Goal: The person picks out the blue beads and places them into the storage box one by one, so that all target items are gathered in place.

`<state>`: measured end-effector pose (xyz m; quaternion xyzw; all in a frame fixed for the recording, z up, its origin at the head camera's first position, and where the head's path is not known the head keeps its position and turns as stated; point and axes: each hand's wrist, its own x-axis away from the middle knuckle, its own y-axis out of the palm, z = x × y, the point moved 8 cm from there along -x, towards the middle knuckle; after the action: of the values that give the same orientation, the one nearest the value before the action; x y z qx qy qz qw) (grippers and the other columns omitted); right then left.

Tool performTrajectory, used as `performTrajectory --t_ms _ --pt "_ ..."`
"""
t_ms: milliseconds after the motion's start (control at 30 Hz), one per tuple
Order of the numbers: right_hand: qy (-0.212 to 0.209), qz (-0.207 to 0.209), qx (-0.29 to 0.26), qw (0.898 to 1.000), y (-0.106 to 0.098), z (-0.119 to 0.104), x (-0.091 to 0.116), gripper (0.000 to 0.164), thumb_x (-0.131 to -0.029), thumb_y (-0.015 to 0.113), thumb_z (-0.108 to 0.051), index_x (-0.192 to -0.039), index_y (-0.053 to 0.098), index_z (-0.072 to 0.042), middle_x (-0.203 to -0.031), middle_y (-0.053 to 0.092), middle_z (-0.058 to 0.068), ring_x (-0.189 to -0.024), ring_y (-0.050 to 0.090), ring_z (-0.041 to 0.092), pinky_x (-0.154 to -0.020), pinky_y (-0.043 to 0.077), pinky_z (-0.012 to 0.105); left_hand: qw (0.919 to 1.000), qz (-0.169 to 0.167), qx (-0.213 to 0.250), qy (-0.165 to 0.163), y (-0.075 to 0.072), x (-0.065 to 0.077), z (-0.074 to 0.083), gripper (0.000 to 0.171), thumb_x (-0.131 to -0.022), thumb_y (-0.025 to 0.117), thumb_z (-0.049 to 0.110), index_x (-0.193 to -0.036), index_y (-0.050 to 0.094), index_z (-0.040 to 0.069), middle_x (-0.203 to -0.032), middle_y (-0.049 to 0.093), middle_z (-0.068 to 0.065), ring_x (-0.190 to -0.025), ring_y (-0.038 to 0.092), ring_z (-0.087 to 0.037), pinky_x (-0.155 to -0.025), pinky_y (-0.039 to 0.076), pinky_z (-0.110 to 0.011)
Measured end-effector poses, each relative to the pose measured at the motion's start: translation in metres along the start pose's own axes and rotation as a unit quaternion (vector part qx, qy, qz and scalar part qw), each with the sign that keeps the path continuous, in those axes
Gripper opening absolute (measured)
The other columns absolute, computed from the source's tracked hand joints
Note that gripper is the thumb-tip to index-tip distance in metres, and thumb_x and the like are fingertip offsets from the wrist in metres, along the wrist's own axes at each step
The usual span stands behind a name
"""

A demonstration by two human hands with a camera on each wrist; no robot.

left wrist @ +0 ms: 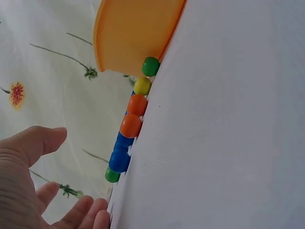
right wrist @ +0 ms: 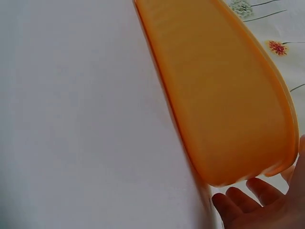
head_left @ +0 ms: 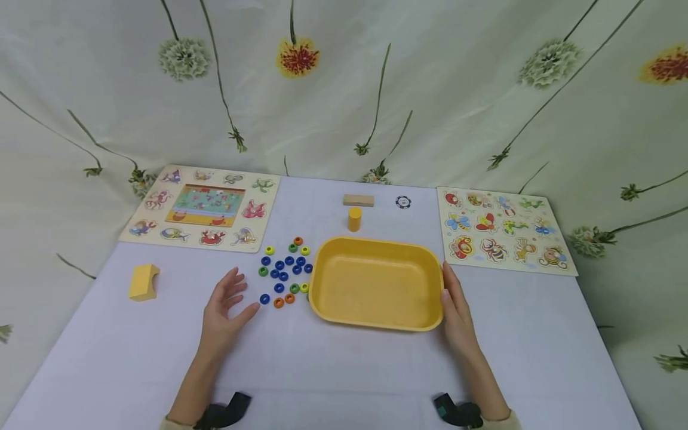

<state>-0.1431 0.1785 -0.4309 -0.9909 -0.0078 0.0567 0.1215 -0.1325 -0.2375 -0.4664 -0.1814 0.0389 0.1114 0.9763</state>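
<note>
A yellow plastic tray (head_left: 376, 286) sits on the table in the head view, its inside bare. Against its right end lies my right hand (head_left: 457, 307), with fairly straight fingers at the outer wall and the thumb by the rim. In the right wrist view, fingertips (right wrist: 228, 204) show close to the tray's rounded corner (right wrist: 224, 138). My left hand (head_left: 223, 307) holds nothing; its fingers are spread and loosely bent, left of a cluster of small round beads in blue, green, yellow and orange. The thumb is nearest a blue bead (head_left: 264, 299). Some beads lie right at the tray's left wall.
A sea-animal puzzle board (head_left: 258, 236) lies back left, an insect puzzle board (head_left: 507, 230) back right. Between them are a wooden strip (head_left: 358, 200), an orange cylinder (head_left: 354, 219) and a poker chip (head_left: 403, 202). A yellow arch block (head_left: 143, 282) stands at left. Flowered cloth hangs behind.
</note>
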Motion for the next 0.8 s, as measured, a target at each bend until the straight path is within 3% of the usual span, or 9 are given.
performTrajectory --t_ms 167,300,400,567,700,800 --pt "-0.012 -0.003 -0.009 1.0 0.002 0.005 0.0 0.046 -0.096 0.029 -0.006 -0.141 0.019 -0.005 -0.146 0.019 0.013 -0.133 0.018 0.006 -0.097 0.019 0.003 0.9935 -0.015 -0.112 -0.008 0.006 0.0 -0.01 0.064 -0.073 0.072 0.025 -0.13 0.043 0.021 -0.126 0.046 0.002 -0.109 0.044 -0.011 -0.088 0.033 -0.009" --pt "-0.015 0.001 -0.015 1.0 0.002 0.007 -0.001 0.046 -0.096 0.029 -0.006 -0.14 0.02 -0.005 -0.146 0.02 0.012 -0.13 0.019 -0.002 -0.097 0.019 0.003 0.9866 -0.024 -0.161 0.006 0.01 -0.001 -0.01 0.052 -0.073 0.072 0.028 -0.12 0.054 0.019 -0.122 0.047 0.001 -0.114 0.042 -0.017 -0.096 0.034 -0.033" --pt "-0.009 0.008 -0.014 1.0 0.0 0.009 0.0 0.045 -0.096 0.03 -0.007 -0.14 0.021 -0.007 -0.146 0.022 0.011 -0.129 0.02 -0.003 -0.097 0.019 0.003 0.9822 -0.027 -0.184 0.029 0.014 -0.001 -0.008 0.043 -0.071 0.073 0.023 -0.112 0.06 0.014 -0.12 0.049 -0.003 -0.115 0.04 -0.023 -0.094 0.033 -0.046" --pt "-0.008 0.012 -0.007 1.0 -0.001 0.009 0.001 0.045 -0.096 0.03 -0.008 -0.14 0.023 -0.007 -0.145 0.023 0.011 -0.129 0.021 -0.005 -0.097 0.019 0.003 0.9757 -0.018 -0.211 0.057 0.017 0.0 -0.002 0.028 -0.071 0.072 0.014 -0.098 0.066 0.012 -0.115 0.051 -0.003 -0.11 0.041 -0.023 -0.089 0.034 -0.044" --pt "-0.011 0.01 -0.006 1.0 0.0 0.009 0.001 0.044 -0.096 0.03 -0.007 -0.14 0.023 -0.006 -0.145 0.023 0.011 -0.129 0.021 -0.003 -0.097 0.02 0.003 0.9758 -0.003 -0.212 0.054 0.016 0.0 0.0 0.022 -0.073 0.071 0.013 -0.095 0.067 0.012 -0.11 0.054 -0.002 -0.107 0.045 -0.021 -0.088 0.034 -0.042" --pt "-0.01 0.01 -0.006 1.0 0.001 0.009 -0.001 0.044 -0.096 0.03 -0.007 -0.14 0.024 -0.006 -0.145 0.024 0.011 -0.13 0.022 0.0 -0.097 0.02 0.004 0.9772 0.019 -0.205 0.05 0.015 -0.001 0.009 0.023 -0.074 0.07 0.016 -0.097 0.066 0.014 -0.1 0.06 0.002 -0.095 0.052 -0.015 -0.083 0.04 -0.031"
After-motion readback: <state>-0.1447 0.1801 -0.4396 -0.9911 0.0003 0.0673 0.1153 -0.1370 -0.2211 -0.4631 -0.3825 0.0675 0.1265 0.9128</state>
